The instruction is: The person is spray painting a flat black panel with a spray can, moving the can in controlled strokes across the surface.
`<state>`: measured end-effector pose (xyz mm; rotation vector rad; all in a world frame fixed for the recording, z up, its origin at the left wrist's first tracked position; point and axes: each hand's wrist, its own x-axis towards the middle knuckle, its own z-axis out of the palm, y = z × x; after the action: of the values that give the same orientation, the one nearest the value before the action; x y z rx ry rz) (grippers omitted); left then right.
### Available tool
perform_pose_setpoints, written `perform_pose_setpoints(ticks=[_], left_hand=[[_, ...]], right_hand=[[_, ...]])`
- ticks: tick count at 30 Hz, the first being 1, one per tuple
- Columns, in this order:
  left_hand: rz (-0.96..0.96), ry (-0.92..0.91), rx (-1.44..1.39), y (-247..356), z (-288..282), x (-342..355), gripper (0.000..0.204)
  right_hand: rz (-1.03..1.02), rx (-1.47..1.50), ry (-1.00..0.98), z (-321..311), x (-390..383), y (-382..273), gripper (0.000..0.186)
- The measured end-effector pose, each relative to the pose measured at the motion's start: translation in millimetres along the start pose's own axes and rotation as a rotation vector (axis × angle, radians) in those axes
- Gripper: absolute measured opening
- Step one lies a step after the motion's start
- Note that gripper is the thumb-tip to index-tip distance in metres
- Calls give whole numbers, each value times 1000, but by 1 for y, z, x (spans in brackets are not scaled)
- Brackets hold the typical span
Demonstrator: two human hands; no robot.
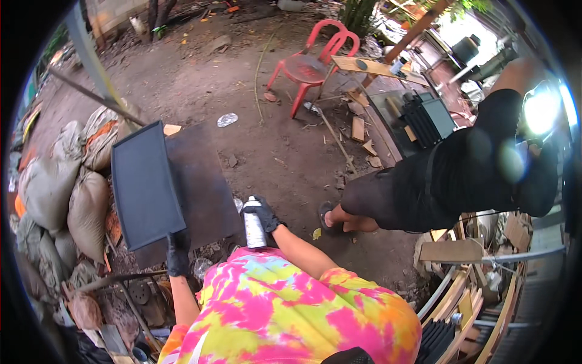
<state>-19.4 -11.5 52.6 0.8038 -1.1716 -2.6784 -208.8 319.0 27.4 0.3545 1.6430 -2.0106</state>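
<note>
A flat black tray [145,185] with a raised rim is held up at an angle on the left, above a dark flat sheet [203,176]. My left hand [177,253], in a black glove, grips the tray by its near right corner. In front of my body, my right hand [263,213], also gloved in black, is wrapped round a white spray can [254,232]. The can is upright and apart from the tray. Its nozzle is partly covered by my fingers.
Stuffed sacks [51,188] are heaped at the left. A red plastic chair [306,65] stands ahead. On the right, a person in black [448,176] stands close beside a table [388,103] bearing stacked black trays [424,118]. Wood scraps [451,250] lie at the lower right.
</note>
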Motion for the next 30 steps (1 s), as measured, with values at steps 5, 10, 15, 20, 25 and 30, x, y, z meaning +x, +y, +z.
perform_pose_setpoints(ticks=[5,10,15,20,25,30], left_hand=[[-365,-253,807,-62,-47,4,53],[-123,-807,1767,-119,-39,26,46],[-473,-645,1805,-148,-28,42,49],[-519,-661,1812,-155,-17,43,50],[-539,-676,1801,-147,-12,40,50],[-564,-728,1722,-118,3,26,51]], right_hand=[[-132,-285,215,-108,-10,5,72],[69,-1011,502,-215,-66,52,63],[269,-905,456,-248,-110,105,39],[-16,-725,552,-258,-110,178,32],[0,-1092,380,-246,-94,150,40],[191,-846,374,-193,-116,43,62]])
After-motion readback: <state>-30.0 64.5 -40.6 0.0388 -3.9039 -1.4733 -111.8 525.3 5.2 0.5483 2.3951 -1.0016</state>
